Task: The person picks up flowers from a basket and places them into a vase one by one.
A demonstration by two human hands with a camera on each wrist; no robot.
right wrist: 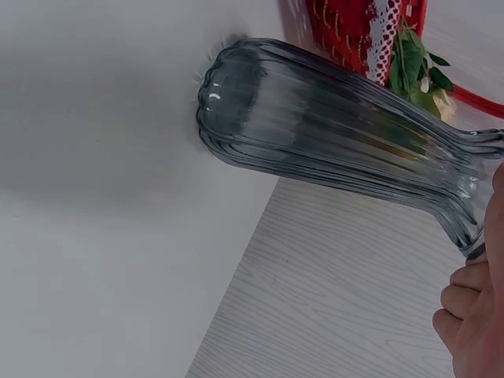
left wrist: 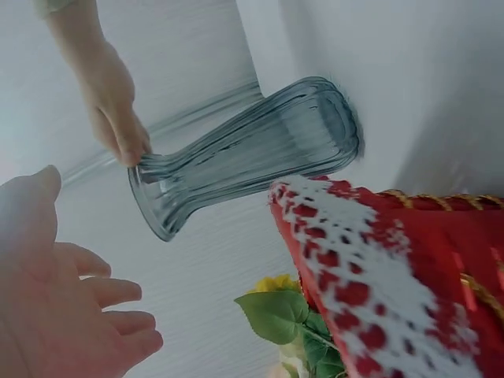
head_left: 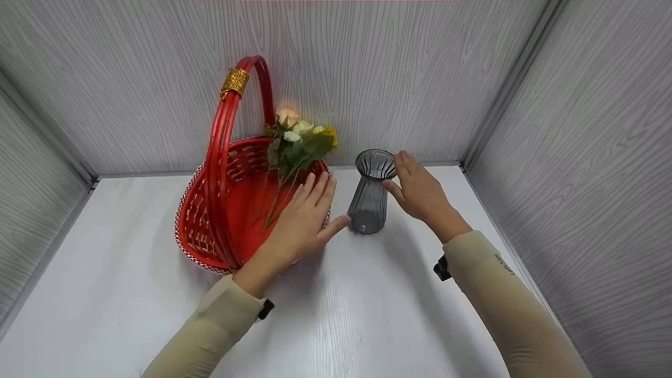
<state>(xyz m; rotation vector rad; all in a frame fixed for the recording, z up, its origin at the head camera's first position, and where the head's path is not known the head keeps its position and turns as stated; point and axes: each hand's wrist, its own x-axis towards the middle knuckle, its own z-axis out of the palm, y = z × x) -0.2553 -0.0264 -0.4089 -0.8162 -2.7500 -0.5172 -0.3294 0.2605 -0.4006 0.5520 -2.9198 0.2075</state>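
A grey ribbed glass vase (head_left: 369, 205) with a flared mouth stands upright on the white table. At the right side of its rim is my right hand (head_left: 418, 188), fingers extended along the glass and thumb at the near side of the mouth. The left hand (head_left: 300, 218) is over the near right edge of a red woven basket (head_left: 191, 231), its fingers straight and thumb spread toward the vase; nothing is held in it. Inside the basket leans a bunch of flowers (head_left: 302, 144) with peach, white and yellow blooms, green leaves and thin stems, some hidden behind the left hand.
The basket's tall red handle (head_left: 215, 173), wrapped with gold trim, arches up at the left of the flowers. Grey wood-grain panels (head_left: 399, 68) enclose the white table (head_left: 357, 315) at the back and both sides.
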